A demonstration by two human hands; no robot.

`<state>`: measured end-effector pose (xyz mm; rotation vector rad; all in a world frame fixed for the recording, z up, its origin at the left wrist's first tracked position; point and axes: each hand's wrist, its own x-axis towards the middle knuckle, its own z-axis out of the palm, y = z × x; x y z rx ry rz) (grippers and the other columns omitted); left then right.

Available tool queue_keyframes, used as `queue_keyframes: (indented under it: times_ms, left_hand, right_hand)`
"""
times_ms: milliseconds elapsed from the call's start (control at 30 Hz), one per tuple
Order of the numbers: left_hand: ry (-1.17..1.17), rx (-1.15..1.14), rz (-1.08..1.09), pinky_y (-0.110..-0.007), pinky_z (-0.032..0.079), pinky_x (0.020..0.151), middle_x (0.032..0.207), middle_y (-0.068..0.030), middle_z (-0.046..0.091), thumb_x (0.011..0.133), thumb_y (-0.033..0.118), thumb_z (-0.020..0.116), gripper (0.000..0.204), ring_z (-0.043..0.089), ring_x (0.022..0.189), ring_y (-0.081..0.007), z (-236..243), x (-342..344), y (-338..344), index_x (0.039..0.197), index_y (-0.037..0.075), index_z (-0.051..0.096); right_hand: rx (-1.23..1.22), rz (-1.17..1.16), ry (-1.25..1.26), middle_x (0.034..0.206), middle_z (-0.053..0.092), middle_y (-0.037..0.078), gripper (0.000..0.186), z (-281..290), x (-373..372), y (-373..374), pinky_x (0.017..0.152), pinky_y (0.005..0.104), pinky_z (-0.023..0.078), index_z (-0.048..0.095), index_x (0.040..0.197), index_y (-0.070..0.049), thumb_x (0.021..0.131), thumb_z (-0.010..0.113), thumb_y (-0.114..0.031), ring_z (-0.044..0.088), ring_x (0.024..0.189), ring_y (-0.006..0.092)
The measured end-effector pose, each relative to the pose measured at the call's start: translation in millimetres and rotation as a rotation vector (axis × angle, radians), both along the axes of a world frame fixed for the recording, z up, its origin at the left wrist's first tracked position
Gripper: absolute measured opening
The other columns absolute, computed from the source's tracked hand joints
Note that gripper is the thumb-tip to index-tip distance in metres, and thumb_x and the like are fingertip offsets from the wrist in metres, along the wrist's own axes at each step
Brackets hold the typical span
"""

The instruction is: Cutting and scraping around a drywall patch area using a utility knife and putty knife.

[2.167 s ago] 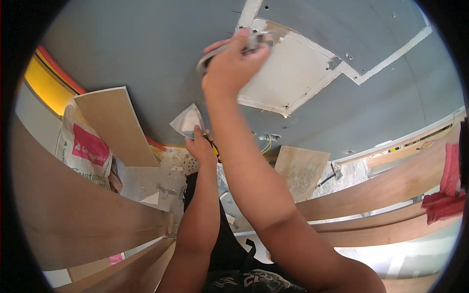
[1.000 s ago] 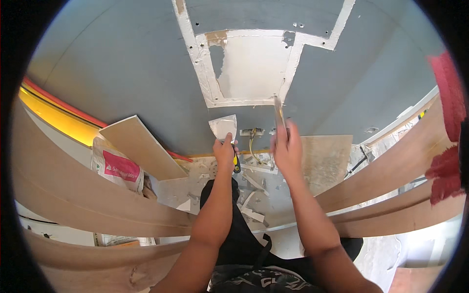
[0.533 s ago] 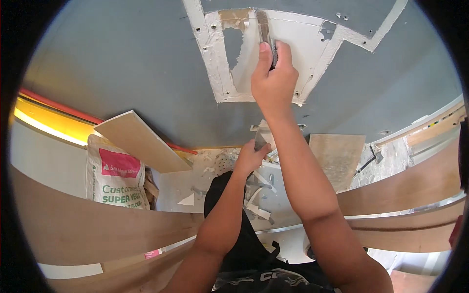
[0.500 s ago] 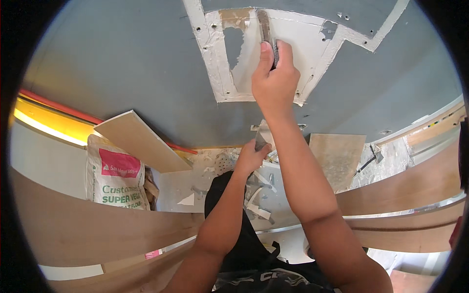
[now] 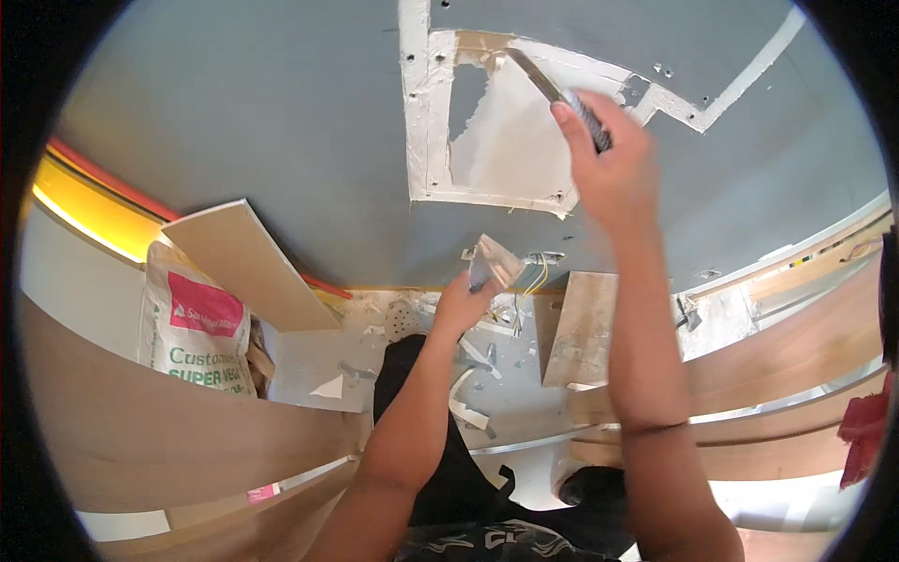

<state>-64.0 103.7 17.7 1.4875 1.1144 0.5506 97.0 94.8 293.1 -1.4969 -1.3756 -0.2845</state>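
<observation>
My right hand [image 5: 618, 164], slightly smeared by motion, is closed round the dark handle of a putty knife [image 5: 541, 80]. The blade shows narrow and slants up to the left, its tip near the top edge of a white-coated area [image 5: 524, 140] on the grey panel [image 5: 300, 103]. A jagged grey patch [image 5: 465, 103] and a brown strip [image 5: 479, 42] show uncovered at that area's left and top. Lower down, my left hand [image 5: 461, 304] grips a wide triangular scraper [image 5: 493, 264], grey on one side and pale on the other. Its handle is hidden in the fingers.
A printed sack [image 5: 197, 323] and a leaning board [image 5: 253, 267] stand at left. Wires [image 5: 536, 276] stick out below the panel. Another board [image 5: 582, 328] leans right of them. Scraps [image 5: 468, 403] litter the floor. Curved wooden planks [image 5: 187, 440] flank me on both sides.
My right hand has swung right and a little down, and the putty knife now tilts left instead of pointing almost straight up. The whole view has shifted slightly. My left hand keeps hold of the scraper.
</observation>
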Motion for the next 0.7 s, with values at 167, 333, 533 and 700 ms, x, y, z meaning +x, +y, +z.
queue_keyframes:
  times_ms: [167, 333, 533, 700]
  left_hand:
    - [0.029, -0.033, -0.035, -0.042, 0.053, 0.077, 0.084, -0.0162, 0.073, 0.090, 0.041, 0.069, 0.047, 0.072, 0.078, -0.0296, 12.0, 5.0, 1.8, 0.106, -0.003, 0.067]
    - [0.007, -0.030, 0.004, -0.043, 0.054, 0.078, 0.083, -0.0167, 0.073, 0.090, 0.041, 0.069, 0.048, 0.072, 0.079, -0.0308, 16.0, 7.7, 0.9, 0.106, -0.004, 0.067]
    - [0.015, 0.005, 0.014, -0.044, 0.054, 0.081, 0.088, -0.0195, 0.073, 0.089, 0.042, 0.070, 0.050, 0.072, 0.086, -0.0361, 4.4, 14.5, 4.3, 0.107, -0.005, 0.067]
    - [0.018, 0.016, 0.013, -0.045, 0.054, 0.082, 0.093, -0.0225, 0.073, 0.089, 0.041, 0.070, 0.050, 0.071, 0.091, -0.0392, 2.0, 14.5, 4.2, 0.106, -0.006, 0.066]
  right_hand:
    - [0.143, 0.230, -0.763, 0.088, 0.067, 0.009, 0.018, 91.8, 8.7, 23.8, 0.067, 0.0372, 0.051, 0.070, 0.104, -0.008, 0.094, 0.071, -0.023, 0.064, 0.072, 0.0281]
    - [-0.205, 0.361, -0.927, 0.085, 0.066, 0.014, 0.016, 154.1, -3.7, 24.9, 0.071, 0.0457, 0.052, 0.068, 0.093, -0.005, 0.086, 0.074, -0.018, 0.065, 0.080, 0.0367]
    - [-0.182, 0.280, -1.195, 0.089, 0.059, 0.012, 0.015, 167.7, -10.4, 31.1, 0.071, 0.0449, 0.049, 0.065, 0.089, -0.006, 0.084, 0.075, -0.016, 0.061, 0.082, 0.0352]
    - [-0.207, 0.232, -1.259, 0.089, 0.060, 0.011, 0.015, 177.5, -20.1, 32.1, 0.071, 0.0458, 0.049, 0.062, 0.086, -0.006, 0.085, 0.073, -0.017, 0.062, 0.083, 0.0349]
